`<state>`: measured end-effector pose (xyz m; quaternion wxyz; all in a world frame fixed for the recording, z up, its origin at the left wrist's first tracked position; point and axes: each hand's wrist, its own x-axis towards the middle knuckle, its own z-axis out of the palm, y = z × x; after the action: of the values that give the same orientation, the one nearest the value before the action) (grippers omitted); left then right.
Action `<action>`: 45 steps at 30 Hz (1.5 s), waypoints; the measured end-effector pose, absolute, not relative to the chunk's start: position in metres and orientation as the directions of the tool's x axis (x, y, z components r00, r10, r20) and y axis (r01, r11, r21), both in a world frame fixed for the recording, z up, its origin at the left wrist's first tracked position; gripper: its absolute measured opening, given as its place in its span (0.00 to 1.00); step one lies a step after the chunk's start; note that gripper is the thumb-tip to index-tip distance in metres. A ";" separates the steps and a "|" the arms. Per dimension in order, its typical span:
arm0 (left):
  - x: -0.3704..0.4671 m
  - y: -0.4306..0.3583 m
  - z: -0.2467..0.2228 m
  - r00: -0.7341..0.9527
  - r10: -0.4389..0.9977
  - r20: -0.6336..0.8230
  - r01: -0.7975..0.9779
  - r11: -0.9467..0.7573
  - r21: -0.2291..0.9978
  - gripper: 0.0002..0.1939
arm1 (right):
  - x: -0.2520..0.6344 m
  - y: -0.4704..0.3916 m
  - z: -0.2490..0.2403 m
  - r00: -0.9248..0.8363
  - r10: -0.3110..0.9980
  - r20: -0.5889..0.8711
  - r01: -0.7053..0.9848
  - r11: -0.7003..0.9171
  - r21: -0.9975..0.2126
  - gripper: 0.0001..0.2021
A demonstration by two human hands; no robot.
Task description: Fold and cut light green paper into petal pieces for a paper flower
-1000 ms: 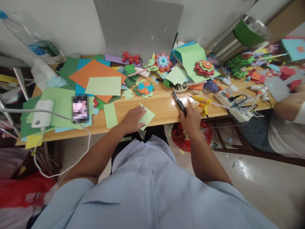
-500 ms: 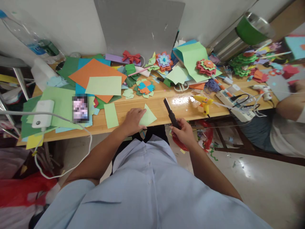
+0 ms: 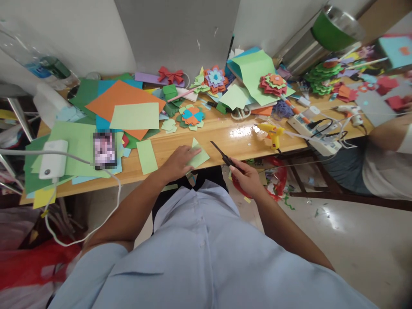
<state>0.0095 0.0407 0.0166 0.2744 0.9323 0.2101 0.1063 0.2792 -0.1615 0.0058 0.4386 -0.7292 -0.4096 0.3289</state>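
My left hand [image 3: 178, 164] lies on a small light-green piece of paper [image 3: 201, 157] near the table's front edge, fingers stretched across its left part and covering it there. In my right hand [image 3: 246, 175] is a black utility knife [image 3: 227, 159]; the fingers are wrapped round its handle. Its thin dark blade points up and left toward the paper, with a gap between them. Left of my left hand, a light-green paper strip [image 3: 147, 156] rests flat on the wooden table.
Behind are an orange sheet [image 3: 125, 98], a paper flower [image 3: 192, 116] and other cut paper. A yellow glue gun [image 3: 273, 134] and a power strip [image 3: 317, 136] lie to the right. A phone [image 3: 104, 149] is at the left. Another person's arm [image 3: 389, 132] shows at far right.
The knife has swung over to the left, its tip now lower and closer to the green paper. My left hand stays on the paper. The whole view has shifted slightly.
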 end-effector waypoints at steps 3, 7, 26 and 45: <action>0.006 0.044 0.015 0.904 0.410 0.124 0.288 -0.796 0.532 0.30 | 0.285 -0.163 0.007 0.396 0.915 0.074 0.621 -0.208 -0.756 0.21; 0.004 0.047 0.017 0.911 0.395 0.120 0.278 -0.802 0.528 0.28 | 0.286 -0.164 0.016 0.291 0.954 0.071 0.775 -0.192 -0.602 0.19; 0.014 0.053 0.028 0.932 0.362 -0.035 0.343 -0.843 0.415 0.23 | 0.274 -0.165 0.021 0.133 0.988 0.075 0.866 -0.079 -0.493 0.19; 0.012 0.060 0.025 0.961 0.257 -0.103 0.277 -0.878 0.390 0.31 | 0.266 -0.162 0.020 0.123 0.989 0.077 0.873 -0.071 -0.482 0.18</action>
<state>0.0116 0.0596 0.0253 0.2048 0.9687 0.1379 -0.0241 0.2660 -0.1619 0.0199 0.2114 -0.7189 -0.6478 0.1372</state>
